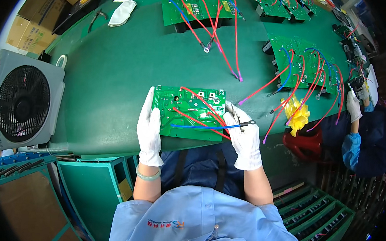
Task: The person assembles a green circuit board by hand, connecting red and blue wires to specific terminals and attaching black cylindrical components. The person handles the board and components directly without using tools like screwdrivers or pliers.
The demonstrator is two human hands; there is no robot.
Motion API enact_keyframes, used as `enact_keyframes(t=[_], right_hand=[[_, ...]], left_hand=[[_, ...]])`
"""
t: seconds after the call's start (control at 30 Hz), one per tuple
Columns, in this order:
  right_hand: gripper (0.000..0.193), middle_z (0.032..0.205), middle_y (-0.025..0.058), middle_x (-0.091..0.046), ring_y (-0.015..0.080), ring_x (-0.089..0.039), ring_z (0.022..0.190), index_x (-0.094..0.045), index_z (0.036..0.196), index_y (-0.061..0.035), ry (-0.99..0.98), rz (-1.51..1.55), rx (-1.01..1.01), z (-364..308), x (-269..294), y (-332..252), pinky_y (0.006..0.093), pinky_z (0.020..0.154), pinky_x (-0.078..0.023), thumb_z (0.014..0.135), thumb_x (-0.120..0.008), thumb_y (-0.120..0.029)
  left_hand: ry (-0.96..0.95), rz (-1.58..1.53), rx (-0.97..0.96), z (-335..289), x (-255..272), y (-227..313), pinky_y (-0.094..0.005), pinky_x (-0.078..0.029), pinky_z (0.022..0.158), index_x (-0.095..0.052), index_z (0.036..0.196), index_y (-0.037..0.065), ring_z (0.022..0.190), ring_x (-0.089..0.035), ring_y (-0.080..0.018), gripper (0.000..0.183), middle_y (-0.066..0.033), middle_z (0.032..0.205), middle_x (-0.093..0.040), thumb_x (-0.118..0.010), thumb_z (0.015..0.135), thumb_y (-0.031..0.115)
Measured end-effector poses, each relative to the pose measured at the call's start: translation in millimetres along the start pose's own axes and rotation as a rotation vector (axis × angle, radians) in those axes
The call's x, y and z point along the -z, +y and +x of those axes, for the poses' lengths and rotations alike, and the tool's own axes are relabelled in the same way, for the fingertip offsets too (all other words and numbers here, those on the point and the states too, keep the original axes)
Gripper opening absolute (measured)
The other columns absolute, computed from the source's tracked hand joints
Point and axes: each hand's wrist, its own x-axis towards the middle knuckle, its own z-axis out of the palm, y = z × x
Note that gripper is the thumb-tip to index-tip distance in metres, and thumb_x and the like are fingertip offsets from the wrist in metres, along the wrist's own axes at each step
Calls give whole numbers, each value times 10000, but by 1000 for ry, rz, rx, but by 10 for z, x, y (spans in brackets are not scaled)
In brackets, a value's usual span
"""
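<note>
A green circuit board (189, 103) with red wires and one blue wire (201, 127) is held between my two white-gloved hands, above the near edge of the table. My left hand (150, 126) grips its left edge, thumb over the front. At the right edge my right hand (243, 135) is closed on the board, with the wires crossing its fingers. The blue wire ends in a ring terminal beyond my right thumb. Whatever is on the underside of the board is hidden.
More wired boards (273, 59) lie at the right and a wired board (173, 11) at the far side of the green table (101, 83). A grey box fan (24, 102) stands left. Yellow plastic (297, 114) lies near a red stool (305, 144). A co-worker's gloved hand (353, 106) is at far right.
</note>
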Motion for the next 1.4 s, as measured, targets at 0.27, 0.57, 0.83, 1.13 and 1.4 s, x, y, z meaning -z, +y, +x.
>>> enact_keyframes(t=[0.27,0.57,0.83,1.13,1.4], right_hand=[[368,1181,171,-725,210,-705,1066,-658,1277,22,-40,35,-53,-28,12,-64,329,920,-540,947,-709,-135],[609,1020,72,-693,111,-611,893,-617,1330,40,-213,538,-268,-126,105,-79,268,815,-527,781,-867,-40],[653,990,94,-697,108,-612,839,-602,1324,80,-280,503,-263,-159,219,-24,249,755,-512,737,-877,10],[598,967,98,-702,104,-614,828,-656,1235,49,-366,343,-126,-188,364,130,240,721,-500,690,-903,41],[628,1032,119,-742,118,-658,873,-654,1280,38,-373,214,58,-170,321,28,267,793,-540,692,-872,79]], left_hand=[[-149,-387,248,32,182,168,-336,-423,1112,-401,1526,-33,1320,-543,-213,522,-152,1498,-514,-456,1083,236],[-90,-233,319,17,410,56,-245,-511,911,-588,1374,-66,1102,-643,-132,430,-128,1315,-657,-587,960,49],[-276,-379,203,-48,523,27,-308,-488,981,-591,1356,-88,1130,-626,-187,428,-158,1314,-651,-619,937,-4],[-316,-343,140,-75,581,7,-302,-496,942,-639,1288,-86,1083,-631,-174,381,-139,1252,-677,-654,920,11],[-311,-354,98,-94,627,-37,-348,-503,971,-662,1227,-114,1121,-648,-245,420,-194,1264,-671,-735,827,-9]])
